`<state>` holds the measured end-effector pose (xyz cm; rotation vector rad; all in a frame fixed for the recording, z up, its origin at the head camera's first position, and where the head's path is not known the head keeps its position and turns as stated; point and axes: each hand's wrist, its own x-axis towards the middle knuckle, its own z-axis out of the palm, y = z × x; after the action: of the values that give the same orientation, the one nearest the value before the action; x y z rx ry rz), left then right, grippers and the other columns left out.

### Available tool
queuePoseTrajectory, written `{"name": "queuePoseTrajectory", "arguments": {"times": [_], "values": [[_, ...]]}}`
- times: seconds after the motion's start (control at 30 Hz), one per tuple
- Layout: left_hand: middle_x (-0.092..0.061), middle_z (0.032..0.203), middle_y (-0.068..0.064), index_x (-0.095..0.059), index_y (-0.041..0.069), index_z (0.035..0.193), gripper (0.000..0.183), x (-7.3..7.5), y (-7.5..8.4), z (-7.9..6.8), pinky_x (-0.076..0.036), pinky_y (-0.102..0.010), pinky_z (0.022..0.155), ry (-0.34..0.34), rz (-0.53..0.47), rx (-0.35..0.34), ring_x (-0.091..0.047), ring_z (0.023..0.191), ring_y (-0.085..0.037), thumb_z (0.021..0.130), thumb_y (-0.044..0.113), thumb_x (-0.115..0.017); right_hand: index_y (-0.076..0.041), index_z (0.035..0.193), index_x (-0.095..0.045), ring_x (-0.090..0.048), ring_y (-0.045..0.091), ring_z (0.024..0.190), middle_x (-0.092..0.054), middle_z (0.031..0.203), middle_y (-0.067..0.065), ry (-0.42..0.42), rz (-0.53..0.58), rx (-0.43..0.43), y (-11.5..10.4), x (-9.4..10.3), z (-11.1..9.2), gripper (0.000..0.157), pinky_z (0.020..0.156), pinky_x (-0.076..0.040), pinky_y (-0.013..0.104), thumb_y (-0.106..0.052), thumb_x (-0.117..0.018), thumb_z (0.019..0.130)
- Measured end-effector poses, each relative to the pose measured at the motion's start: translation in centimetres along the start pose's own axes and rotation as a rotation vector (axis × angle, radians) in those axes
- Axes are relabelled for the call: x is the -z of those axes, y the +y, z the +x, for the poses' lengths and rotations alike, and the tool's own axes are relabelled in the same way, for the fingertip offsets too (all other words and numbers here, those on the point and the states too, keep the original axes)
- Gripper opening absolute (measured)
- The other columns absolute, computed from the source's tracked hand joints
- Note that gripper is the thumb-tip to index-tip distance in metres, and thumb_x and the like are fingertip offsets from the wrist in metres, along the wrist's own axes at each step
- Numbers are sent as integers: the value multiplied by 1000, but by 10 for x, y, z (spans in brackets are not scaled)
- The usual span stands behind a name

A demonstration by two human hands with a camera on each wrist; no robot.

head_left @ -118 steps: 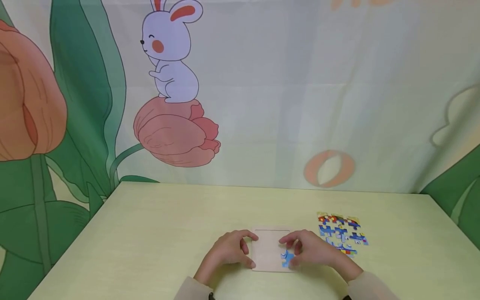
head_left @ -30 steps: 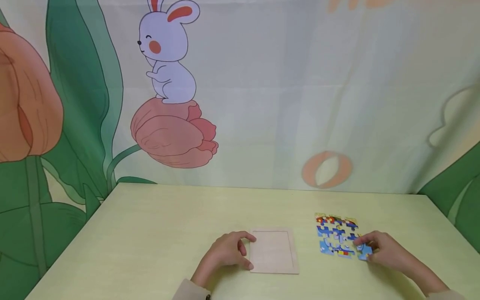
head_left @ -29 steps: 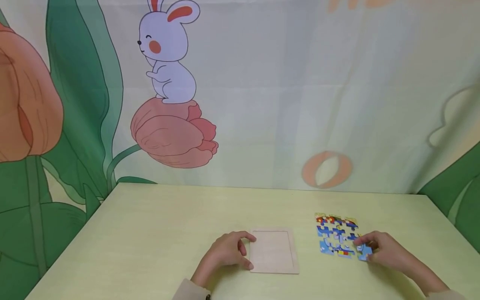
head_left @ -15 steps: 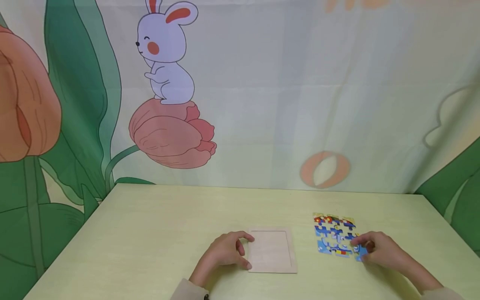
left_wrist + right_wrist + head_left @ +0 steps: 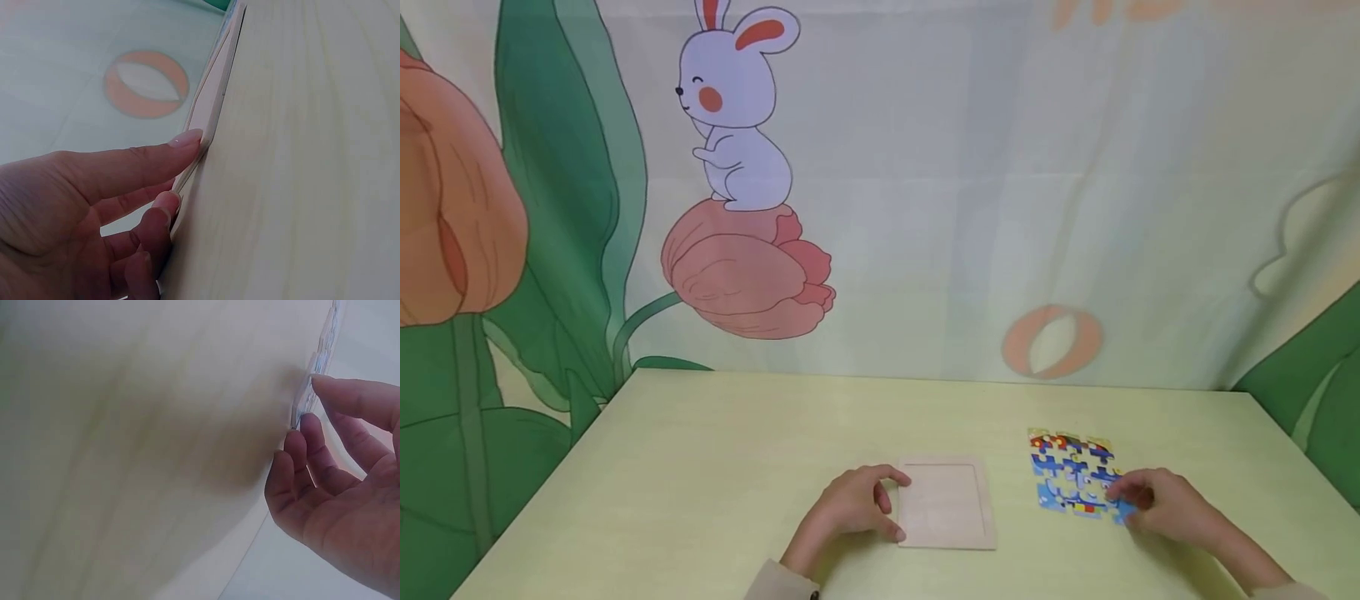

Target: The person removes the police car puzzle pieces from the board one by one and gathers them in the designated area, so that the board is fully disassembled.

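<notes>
A square, pale wooden puzzle tray (image 5: 943, 504) lies flat on the table with no pieces in it. My left hand (image 5: 852, 502) holds the tray's left edge, thumb near the front corner and index finger near the back one. In the left wrist view the fingertips (image 5: 187, 139) rest right on the tray's rim. To the right, my right hand (image 5: 1168, 507) pinches a blue puzzle piece (image 5: 1123, 512) at the lower right corner of the laid-out puzzle pieces (image 5: 1067, 467). Fingers partly cover that piece. The right wrist view shows the pieces (image 5: 304, 403) edge-on at the fingertips.
The pale yellow table (image 5: 722, 467) reaches back to a hanging cloth (image 5: 910, 208) printed with a rabbit and tulips. Narrow gaps show between several of the colourful pieces, which lie in rows to the right of the tray.
The right hand has carried the blue piece from the tray to the other pieces, then shifted it left against their lower right corner. The left hand has stayed at the tray's edge.
</notes>
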<state>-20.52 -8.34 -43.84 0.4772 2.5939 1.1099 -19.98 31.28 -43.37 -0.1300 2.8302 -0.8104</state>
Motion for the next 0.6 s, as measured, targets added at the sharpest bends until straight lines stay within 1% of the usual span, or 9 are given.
{"name": "queuePoseTrajectory", "arguments": {"times": [0.23,0.33,0.47,0.53,0.6], "values": [[-55,70,3,-62,18,110,57,0,-3,-1,-34,-27,57,-1,-4,9,-45,59,-13,58,16,-85,-4,89,-65,-45,19,75,-54,81,3,-18,21,-17,0,-3,2,26,62,-39,27,5,-72,66],[-55,69,2,-62,18,110,57,1,-5,0,-34,-26,56,-1,-9,7,-45,59,-13,58,15,-85,-3,91,-65,-45,18,74,-54,80,3,-28,35,39,1,-2,3,25,61,-39,25,1,-74,68],[-56,70,1,-61,17,112,58,3,-6,0,-34,-26,56,-17,-32,4,-45,59,-13,59,14,-84,1,95,-64,-46,14,72,-55,81,4,-50,88,152,5,2,2,28,61,-41,22,-6,-75,70],[-56,72,0,-60,16,113,58,4,-7,-1,-35,-26,57,-41,-51,-2,-45,60,-13,60,13,-83,3,97,-63,-47,12,72,-56,83,5,-62,132,176,5,3,0,30,62,-43,22,-7,-75,71],[-56,74,0,-58,15,116,60,5,-7,-2,-36,-25,58,-74,-74,-8,-46,62,-13,62,13,-83,5,99,-62,-48,12,73,-57,85,7,-68,167,181,5,5,-1,32,62,-44,22,-7,-74,71]]}}
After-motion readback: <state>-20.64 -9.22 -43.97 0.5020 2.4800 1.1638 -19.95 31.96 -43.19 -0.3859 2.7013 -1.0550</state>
